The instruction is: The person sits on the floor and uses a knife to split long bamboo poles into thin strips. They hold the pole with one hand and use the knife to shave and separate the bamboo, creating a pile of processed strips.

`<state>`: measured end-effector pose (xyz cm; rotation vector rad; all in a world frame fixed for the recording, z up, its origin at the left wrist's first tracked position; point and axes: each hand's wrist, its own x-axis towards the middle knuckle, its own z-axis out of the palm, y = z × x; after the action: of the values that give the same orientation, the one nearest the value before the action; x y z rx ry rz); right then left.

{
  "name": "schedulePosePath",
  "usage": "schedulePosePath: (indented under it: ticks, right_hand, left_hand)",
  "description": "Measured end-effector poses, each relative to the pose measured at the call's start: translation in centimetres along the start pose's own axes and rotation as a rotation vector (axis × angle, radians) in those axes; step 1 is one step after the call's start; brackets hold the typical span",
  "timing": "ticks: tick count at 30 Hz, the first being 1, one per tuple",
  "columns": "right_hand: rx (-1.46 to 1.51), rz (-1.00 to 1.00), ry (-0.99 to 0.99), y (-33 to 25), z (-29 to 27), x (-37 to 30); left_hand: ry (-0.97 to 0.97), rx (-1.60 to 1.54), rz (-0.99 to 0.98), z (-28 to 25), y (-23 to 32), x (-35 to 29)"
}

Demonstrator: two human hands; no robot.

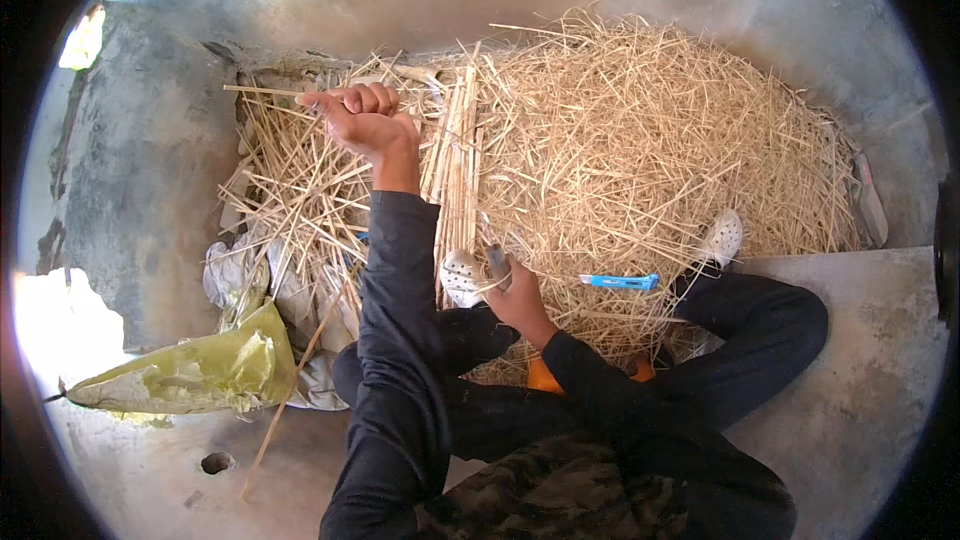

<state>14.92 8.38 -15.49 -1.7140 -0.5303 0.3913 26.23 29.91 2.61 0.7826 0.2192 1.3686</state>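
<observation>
My left hand [365,125] is raised over the left pile, fingers curled closed. A thin pale strip [255,89], like split cane or straw, sticks out leftward past the thumb. Lower and nearer my body, my right hand [525,302] is wrapped round the grey handle of a knife [497,262]. Its narrow blade points away from me, beside my left clog [460,278]. Beyond the knife lies a bundle of long pale strips [461,160], side by side. Several loose strips [300,175] are heaped crosswise under my left hand.
A large mound of straw-like shavings [650,130] fills the right side against the wall. A blue utility knife [620,282] lies on it, near my right clog [722,238]. At left sits a torn yellow-green sack [200,375]; a small hole [217,462] opens in the concrete floor.
</observation>
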Motion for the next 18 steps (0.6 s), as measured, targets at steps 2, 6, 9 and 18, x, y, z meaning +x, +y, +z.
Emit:
schedulePosePath:
  ticks: [2, 6, 9, 18]
  right_hand:
    - [-0.005, 0.077, -0.009, 1.5, 0.8, -0.2]
    - [-0.138, 0.684, -0.110, 14.6, 0.5, -2.3]
    - [-0.067, 0.570, -0.108, 13.6, -1.6, -2.4]
    - [0.095, 0.069, -0.002, 1.6, -0.8, 0.5]
  left_hand:
    - [0.011, -0.011, -0.011, 0.1, -0.2, -0.1]
    - [-0.013, 0.012, -0.036, 0.9, -1.3, -0.2]
    - [-0.021, -0.024, -0.034, 0.3, -2.1, -0.1]
    - [-0.251, -0.024, -0.188, -0.8, 0.3, 0.5]
